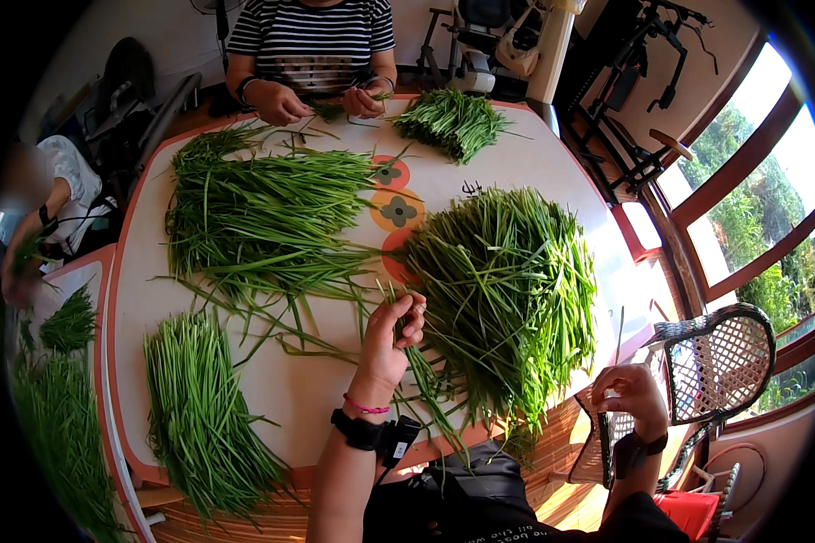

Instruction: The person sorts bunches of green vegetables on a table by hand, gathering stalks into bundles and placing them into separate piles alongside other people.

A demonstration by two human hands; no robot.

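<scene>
My left hand (395, 337) is closed round a thin bunch of garlic chives (430, 394); their pale ends poke up above my fingers and the leaves trail down toward the table's front edge. My right hand (632, 398) is off the table's right front corner, fingers curled in, with one thin chive blade (620, 333) rising from the fingertips. Beside my left hand, on the right of the table, lies a large heap of chives (507, 290). A neater bundle (199, 398) lies at the front left, partly over the edge.
Another wide chive pile (263, 213) covers the table's far left, and a smaller one (453, 122) lies at the far right. Across the white table (285, 398) a person in stripes (312, 54) handles chives. Another person works at the left. A woven chair (715, 362) stands right.
</scene>
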